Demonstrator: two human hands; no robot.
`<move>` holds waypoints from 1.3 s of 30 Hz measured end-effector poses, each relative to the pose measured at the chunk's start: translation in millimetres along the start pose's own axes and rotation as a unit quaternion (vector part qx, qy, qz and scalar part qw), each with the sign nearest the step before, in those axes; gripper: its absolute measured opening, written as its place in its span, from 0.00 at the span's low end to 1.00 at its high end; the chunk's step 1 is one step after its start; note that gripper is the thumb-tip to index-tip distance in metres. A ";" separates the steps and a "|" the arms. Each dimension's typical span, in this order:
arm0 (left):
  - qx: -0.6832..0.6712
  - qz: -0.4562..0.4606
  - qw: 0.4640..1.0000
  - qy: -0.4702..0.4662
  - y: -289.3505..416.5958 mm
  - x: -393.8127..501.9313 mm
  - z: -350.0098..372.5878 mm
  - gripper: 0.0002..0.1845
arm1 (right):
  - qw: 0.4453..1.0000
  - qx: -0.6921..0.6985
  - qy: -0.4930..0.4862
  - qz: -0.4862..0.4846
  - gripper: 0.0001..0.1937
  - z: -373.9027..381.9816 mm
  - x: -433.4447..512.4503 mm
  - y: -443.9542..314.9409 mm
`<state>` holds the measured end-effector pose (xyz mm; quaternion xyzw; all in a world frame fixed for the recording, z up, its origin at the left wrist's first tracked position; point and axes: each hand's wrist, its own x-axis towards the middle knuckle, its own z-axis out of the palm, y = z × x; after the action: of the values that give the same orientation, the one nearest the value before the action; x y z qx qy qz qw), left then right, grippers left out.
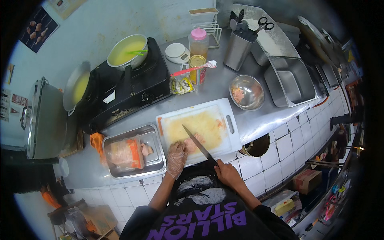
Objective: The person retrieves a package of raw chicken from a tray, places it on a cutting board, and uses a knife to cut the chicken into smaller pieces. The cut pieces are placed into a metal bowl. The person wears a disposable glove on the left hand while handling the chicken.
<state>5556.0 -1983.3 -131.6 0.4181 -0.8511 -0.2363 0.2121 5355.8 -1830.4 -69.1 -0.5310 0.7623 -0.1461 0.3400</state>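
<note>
My left hand [177, 156], in a clear plastic glove, curls its fingers against a piece of raw pale-pink meat [191, 145] on a white cutting board [162, 111], pinning it at its left end. In my bare right hand [228, 172] is the handle of a large kitchen knife [198, 144]. Its blade slants across the meat, the tip pointing away from me to the upper left. Small meat scraps [220, 123] lie near the board's handle slot. Left of the board, a steel tray [160, 150] contains a plastic bag of meat [124, 153] and a loose piece [146, 149].
A steel bowl [255, 88] with some meat stands behind the board. On a black gas stove [150, 81] sits a pot of yellow liquid [132, 46]. A knife block [238, 49], a tin can [197, 70] and a deep steel pan [289, 81] line the counter.
</note>
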 end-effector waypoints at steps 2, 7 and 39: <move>-0.024 -0.034 0.999 -0.024 -0.3 0.1 -0.8 0.14 | 1.000 -0.018 0.005 0.012 0.11 1.6 3.8 -1.8; -0.068 0.011 0.997 0.039 1.2 0.1 2.8 0.12 | 1.000 -0.014 0.006 0.013 0.11 3.7 6.4 -3.6; -0.031 -0.089 0.995 0.014 -2.2 15.6 18.7 0.09 | 0.999 -0.027 0.043 0.018 0.14 23.4 29.6 8.1</move>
<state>5538.1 -1992.9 -145.2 0.4890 -0.7994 -0.2747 0.2152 5359.7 -1850.8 -101.6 -0.5196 0.7892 -0.1422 0.2950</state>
